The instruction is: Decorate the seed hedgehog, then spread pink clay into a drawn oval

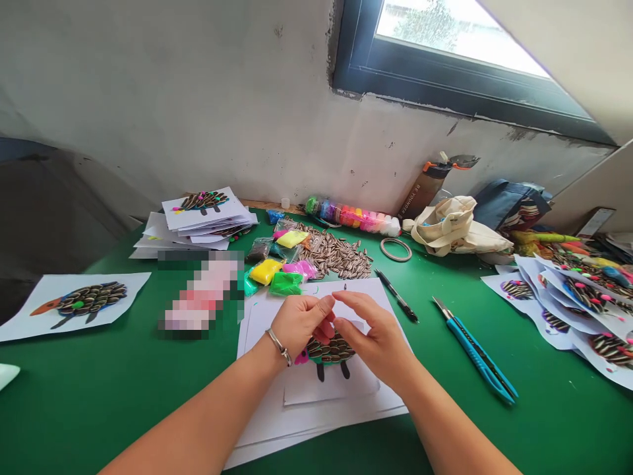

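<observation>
My left hand point(301, 322), with a silver bracelet at the wrist, is closed, thumb against curled fingers. Whatever it pinches, if anything, is too small or hidden to make out. Facing it, my right hand point(372, 333) has its thumb and fingers apart, fingertips close to my left thumb. Both hover over a bird-like picture point(332, 355) of striped sunflower seeds on green clay, with a pink head and two black legs. My hands hide its upper part. It lies on a white sheet point(316, 396) atop larger white paper point(257, 425).
Behind the paper lie clay packets point(267, 271) and loose sunflower seeds point(341, 256). To the right are a black pen point(397, 295), a blue utility knife point(475, 349) with its blade out, and a tape roll point(395, 249). Finished pictures point(198, 227) are stacked back left.
</observation>
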Tool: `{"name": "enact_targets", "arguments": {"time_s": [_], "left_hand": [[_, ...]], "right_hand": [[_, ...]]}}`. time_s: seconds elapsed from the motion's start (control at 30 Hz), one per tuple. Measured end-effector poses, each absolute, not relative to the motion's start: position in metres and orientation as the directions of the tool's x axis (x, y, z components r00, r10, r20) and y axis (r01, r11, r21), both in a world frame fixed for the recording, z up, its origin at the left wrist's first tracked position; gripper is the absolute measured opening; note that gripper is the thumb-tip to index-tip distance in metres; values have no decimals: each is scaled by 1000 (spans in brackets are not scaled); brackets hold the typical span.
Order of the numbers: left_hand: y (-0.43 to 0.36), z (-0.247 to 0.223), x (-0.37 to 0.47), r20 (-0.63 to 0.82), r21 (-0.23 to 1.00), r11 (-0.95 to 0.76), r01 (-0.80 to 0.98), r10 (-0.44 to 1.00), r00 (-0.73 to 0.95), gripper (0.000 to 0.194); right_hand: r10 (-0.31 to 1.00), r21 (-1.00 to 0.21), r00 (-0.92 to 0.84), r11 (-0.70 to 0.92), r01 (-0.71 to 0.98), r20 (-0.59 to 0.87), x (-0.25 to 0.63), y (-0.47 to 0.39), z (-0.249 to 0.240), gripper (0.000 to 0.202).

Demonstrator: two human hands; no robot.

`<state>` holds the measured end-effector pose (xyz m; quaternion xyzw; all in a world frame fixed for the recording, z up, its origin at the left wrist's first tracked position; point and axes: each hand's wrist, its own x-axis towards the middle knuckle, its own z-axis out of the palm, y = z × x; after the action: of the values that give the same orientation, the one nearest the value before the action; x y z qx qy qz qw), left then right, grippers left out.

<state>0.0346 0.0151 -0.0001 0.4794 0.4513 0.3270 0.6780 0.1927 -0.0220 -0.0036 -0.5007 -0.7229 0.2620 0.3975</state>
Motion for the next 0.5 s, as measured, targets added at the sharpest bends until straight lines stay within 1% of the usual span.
{"name": "enact_targets", "arguments": {"time_s": [0.13,0.3,0.4,0.5], "left_hand": [[9,0,39,-306,920,380,-95,848,432,57],[4,4,39,-335,862,461,-211,830,446,57],[4,6,38,-358,828,502,-251,817,452,56],[4,6,36,-333,828,495,-263,812,480,55]], "right_hand": [[964,-855,-167,261,449,206,180,-21,-2,35],[970,-937,-208,186,297,126,176,-17,3,31],[959,-949,-248,196,248,133,171,-15,6,25],[951,-909,-245,263,323,188,167,-13,7,18]]}}
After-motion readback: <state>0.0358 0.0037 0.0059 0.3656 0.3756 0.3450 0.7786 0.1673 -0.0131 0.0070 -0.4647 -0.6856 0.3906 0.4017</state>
